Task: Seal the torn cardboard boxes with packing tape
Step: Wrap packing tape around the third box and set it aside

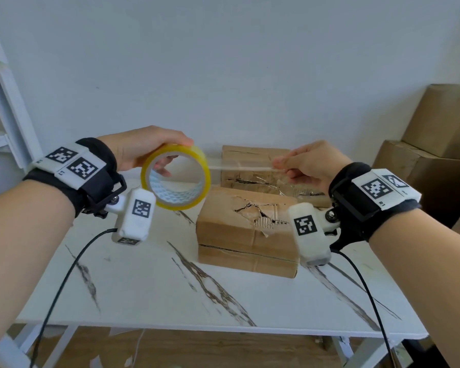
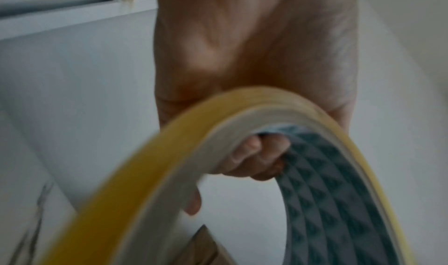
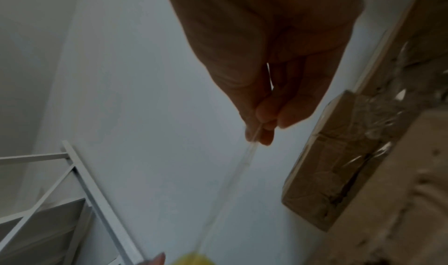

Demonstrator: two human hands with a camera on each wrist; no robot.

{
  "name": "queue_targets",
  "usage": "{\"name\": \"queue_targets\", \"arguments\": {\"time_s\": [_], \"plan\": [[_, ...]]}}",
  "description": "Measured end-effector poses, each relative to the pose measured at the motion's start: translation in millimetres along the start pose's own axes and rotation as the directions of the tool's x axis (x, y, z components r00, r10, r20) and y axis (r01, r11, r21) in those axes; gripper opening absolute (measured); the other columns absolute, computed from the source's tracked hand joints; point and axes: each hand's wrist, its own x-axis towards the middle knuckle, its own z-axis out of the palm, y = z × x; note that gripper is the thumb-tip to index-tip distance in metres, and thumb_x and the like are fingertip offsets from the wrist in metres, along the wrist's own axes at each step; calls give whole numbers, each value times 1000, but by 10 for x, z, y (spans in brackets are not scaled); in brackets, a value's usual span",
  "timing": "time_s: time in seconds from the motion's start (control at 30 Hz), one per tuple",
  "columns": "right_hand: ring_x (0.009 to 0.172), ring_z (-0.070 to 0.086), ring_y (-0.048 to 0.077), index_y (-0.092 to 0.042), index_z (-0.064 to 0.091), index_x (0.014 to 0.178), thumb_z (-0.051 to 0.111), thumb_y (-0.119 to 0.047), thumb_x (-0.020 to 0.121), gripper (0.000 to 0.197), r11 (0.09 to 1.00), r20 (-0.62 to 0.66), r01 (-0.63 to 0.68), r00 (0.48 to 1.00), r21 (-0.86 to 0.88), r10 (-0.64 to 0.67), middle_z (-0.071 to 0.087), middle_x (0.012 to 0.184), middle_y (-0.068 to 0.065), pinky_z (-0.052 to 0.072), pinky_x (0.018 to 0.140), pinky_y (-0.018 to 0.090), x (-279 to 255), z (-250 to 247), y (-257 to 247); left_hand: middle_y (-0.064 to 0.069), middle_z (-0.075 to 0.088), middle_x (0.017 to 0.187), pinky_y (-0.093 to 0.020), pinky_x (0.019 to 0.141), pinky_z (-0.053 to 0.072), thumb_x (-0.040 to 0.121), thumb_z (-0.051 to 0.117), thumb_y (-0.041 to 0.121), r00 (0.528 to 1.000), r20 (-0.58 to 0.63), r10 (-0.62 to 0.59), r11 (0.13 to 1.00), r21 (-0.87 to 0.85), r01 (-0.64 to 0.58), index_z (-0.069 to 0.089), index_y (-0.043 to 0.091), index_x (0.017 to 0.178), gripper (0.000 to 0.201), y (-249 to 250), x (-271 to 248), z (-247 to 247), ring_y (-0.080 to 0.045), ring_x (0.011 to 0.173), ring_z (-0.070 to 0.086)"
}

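Observation:
My left hand (image 1: pixel 154 152) grips a yellow roll of packing tape (image 1: pixel 176 179) in the air over the table, thumb on the outside and fingers (image 2: pixel 257 158) curled through its core. A clear strip of tape (image 1: pixel 239 166) stretches rightward from the roll to my right hand (image 1: pixel 298 166), which pinches its free end (image 3: pixel 257 135). Below the strip, a torn cardboard box (image 1: pixel 247 229) stands near the table's middle with a ragged hole in its top. A second torn box (image 1: pixel 255 166) lies behind it, with crinkled clear tape across its face (image 3: pixel 358 146).
The white marble-patterned table (image 1: pixel 149 282) reaches its front edge near me. Larger cardboard boxes (image 1: pixel 436 144) are stacked on the right against the wall. A white shelf frame (image 1: pixel 8 107) stands on the left. Black cables hang from both wrist cameras.

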Motion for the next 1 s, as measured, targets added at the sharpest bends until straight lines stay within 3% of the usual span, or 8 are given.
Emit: {"name": "queue_targets", "arguments": {"time_s": [0.07,0.13,0.2,0.3,0.7,0.83,0.9,1.0], "plan": [[38,52,3,-2,69,80,77,-10,74,12,1000,-37,-10,999,-28,9,60,50,-1,53,47,18,-8,-130,134,1,41,43,-34,68,50,48,73,65,999,-28,-31,987,155,35,63,19,49,47,-36,-28,-1,-12,40,39],[39,53,3,-5,70,76,77,-11,73,10,999,-62,-25,998,-33,23,62,55,0,54,49,18,-29,-246,284,-6,54,56,-28,62,48,31,71,76,993,-110,-40,946,315,73,68,7,65,77,-96,9,-37,-16,52,53],[42,54,4,-5,70,74,77,-11,73,10,998,-82,-41,996,-46,38,63,55,0,55,51,18,-62,-343,428,-9,49,60,-26,56,38,45,65,74,988,-150,-28,875,474,97,55,4,61,72,-122,23,3,-21,55,49],[47,55,8,-3,71,77,78,-11,72,12,994,-119,-68,991,-82,58,62,59,3,56,52,19,-101,-442,616,-1,27,52,-30,53,20,71,68,62,984,-181,7,764,636,111,32,15,53,62,-224,57,88,-18,48,29],[46,56,10,-2,73,78,80,-8,71,11,994,-100,-110,989,7,110,64,56,4,54,49,20,-176,-486,776,0,31,55,-30,56,20,89,57,43,982,-185,-37,660,734,163,30,17,56,50,-302,223,295,-21,55,33],[42,54,7,-2,73,77,80,-8,70,12,988,-63,-129,989,85,134,63,56,3,53,47,18,-197,-488,764,-5,43,65,-32,60,27,92,53,38,977,-202,-68,698,690,192,43,9,60,44,-335,230,296,-23,62,43],[39,52,5,-1,71,83,81,-12,66,23,981,-56,-150,986,123,158,60,56,2,50,45,17,-186,-531,740,-9,51,73,-35,66,34,82,60,45,976,-206,-76,761,620,191,55,5,66,43,-302,230,290,-26,70,49],[41,46,6,-2,69,91,83,-19,61,37,976,-68,-164,982,144,175,54,53,-2,47,43,15,-165,-598,711,-2,29,54,-32,56,22,77,63,54,962,-273,-8,816,554,164,29,14,52,58,-205,215,312,-21,51,31]]}}
